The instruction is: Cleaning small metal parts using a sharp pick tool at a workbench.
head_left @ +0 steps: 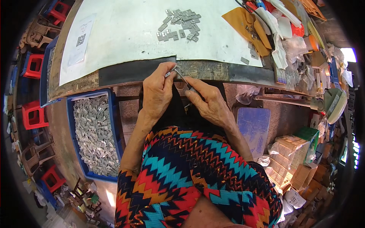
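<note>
In front of my body, at the table's near edge, both hands meet. My left hand [157, 87] pinches a small grey rectangular piece [167, 74] between thumb and fingers. My right hand [208, 99] is closed around a thin metal tool [180, 73] with a dark handle mostly hidden by the fingers. The tool's slim shaft reaches to the piece at my left fingertips; I cannot make out the exact kind of tool. Beyond the hands, a loose heap of similar grey pieces [185, 23] lies on the white sheet [125, 41] covering the table.
Left of my legs stands a blue bin [71, 133] full of grey pieces. Brown paper [243, 28], plastic bags and tools crowd the table's right side. A lamp [334, 104] on an arm juts out at right. Red stools [35, 114] stand far left.
</note>
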The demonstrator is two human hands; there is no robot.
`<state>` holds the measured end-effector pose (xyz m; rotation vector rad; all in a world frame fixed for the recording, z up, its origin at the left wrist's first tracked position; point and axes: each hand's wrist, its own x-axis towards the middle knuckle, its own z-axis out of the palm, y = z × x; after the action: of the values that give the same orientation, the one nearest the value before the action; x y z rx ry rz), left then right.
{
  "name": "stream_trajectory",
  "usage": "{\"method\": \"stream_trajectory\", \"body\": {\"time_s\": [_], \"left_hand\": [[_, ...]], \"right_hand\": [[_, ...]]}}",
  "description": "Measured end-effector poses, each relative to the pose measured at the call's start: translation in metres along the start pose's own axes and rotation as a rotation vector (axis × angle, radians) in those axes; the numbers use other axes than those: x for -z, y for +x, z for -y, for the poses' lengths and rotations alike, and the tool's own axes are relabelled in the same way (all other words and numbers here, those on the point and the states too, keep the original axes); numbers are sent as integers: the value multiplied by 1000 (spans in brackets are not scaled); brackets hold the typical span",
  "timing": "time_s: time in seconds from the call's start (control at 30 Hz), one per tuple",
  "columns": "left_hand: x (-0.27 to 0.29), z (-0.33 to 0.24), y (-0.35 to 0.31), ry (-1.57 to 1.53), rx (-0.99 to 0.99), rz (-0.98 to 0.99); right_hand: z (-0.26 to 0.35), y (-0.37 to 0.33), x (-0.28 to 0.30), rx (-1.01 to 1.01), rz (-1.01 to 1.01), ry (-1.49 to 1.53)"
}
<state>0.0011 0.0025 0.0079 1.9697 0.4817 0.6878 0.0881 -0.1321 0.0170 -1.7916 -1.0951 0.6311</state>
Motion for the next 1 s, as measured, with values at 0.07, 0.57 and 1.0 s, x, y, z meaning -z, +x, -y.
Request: {"method": "stream_trajectory", "body": {"time_s": [0.07, 0.57, 1.0], "left_hand": [[-3, 10, 0, 117, -125, -26], [-5, 15, 3, 331, -384, -64], [31, 19, -7, 375, -248, 37]], "right_hand": [[-4, 0, -4, 141, -87, -14], [-2, 1, -13, 195, -136, -344], [6, 11, -19, -57, 148, 121]]}}
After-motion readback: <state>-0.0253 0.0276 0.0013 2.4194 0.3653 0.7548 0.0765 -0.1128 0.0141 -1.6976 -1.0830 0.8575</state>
